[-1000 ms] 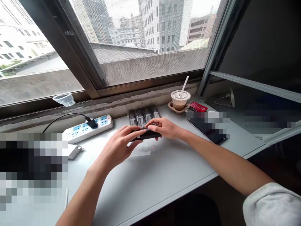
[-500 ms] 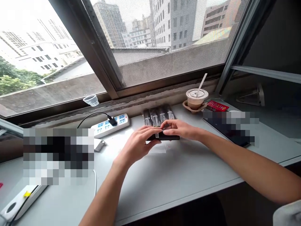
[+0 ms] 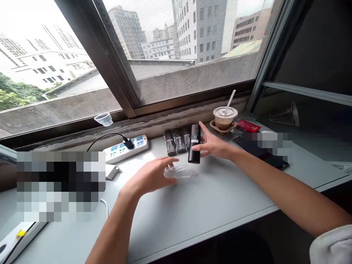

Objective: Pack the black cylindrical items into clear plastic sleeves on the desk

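Note:
My right hand [image 3: 213, 145] grips a slim black remote control [image 3: 195, 145], held nearly upright with its printed back and white label toward me. My thumb lies across its lower half and the index finger reaches its top end. To the left, my left hand [image 3: 154, 174] is open, thumb and fingers apart, beside a crumpled clear plastic bag [image 3: 181, 171] on the table. Whether the fingers touch the bag I cannot tell. Behind the hands lies a row of several black items in clear plastic wrapping [image 3: 179, 141], partly hidden by the remote control.
A white power strip [image 3: 126, 149] with a black plug lies at the back left. On the right are a lidded drink cup [image 3: 226, 116] in a cardboard holder, a red box [image 3: 249, 125] and a dark tablet-like slab [image 3: 250, 148]. A clear plastic cup [image 3: 103, 119] rests on the window ledge.
Both hands were together on the remote control, which lay level. Now my left hand has let go and moved left to the plastic bag, and my right hand has turned the remote control upright.

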Demonstrator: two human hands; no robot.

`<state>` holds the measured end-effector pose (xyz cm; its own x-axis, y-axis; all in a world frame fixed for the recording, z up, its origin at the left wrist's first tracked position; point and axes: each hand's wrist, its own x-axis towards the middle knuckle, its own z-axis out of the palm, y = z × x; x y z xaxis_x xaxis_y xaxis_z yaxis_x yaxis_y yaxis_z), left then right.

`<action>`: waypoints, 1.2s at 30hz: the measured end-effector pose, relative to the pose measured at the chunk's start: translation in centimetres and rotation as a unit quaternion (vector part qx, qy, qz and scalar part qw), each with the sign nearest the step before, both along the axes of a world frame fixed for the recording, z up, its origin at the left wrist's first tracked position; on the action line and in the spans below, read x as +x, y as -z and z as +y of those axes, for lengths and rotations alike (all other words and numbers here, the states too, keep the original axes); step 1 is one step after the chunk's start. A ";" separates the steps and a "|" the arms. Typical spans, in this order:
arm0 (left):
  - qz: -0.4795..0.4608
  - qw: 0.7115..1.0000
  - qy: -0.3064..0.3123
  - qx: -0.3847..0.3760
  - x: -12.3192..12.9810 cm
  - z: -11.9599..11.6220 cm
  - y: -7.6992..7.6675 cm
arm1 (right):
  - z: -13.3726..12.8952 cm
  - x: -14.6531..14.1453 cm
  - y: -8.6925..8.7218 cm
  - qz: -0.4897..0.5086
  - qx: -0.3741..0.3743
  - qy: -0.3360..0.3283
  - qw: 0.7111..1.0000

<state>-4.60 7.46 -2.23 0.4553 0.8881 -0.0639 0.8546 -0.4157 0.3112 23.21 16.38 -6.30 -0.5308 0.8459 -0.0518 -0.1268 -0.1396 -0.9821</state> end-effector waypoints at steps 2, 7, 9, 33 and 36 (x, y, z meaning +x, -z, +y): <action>-0.002 1.000 -0.005 0.001 -0.2 0.1 0.0 | 0.0 0.0 0.1 -0.013 -0.002 -0.009 1.000; -0.039 0.999 0.001 0.018 -0.4 0.1 -0.2 | 1.0 0.0 0.7 -0.097 0.059 0.051 0.992; -0.057 0.998 0.011 0.018 0.1 0.0 -0.2 | 1.2 -0.1 0.9 -0.114 0.067 0.096 0.987; -0.351 0.916 -0.153 -0.118 3.8 0.9 0.9 | -0.8 -2.5 0.8 -0.029 0.132 0.061 0.989; -0.408 0.880 -0.177 -0.165 4.1 1.1 1.2 | -1.1 -2.6 0.9 -0.058 0.158 0.055 0.984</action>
<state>-0.53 8.56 -3.43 0.1681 0.9779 -0.1240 0.3477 0.0589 0.9357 20.59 15.24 -7.19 -0.4413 0.8813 0.1690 -0.0088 0.1841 -0.9829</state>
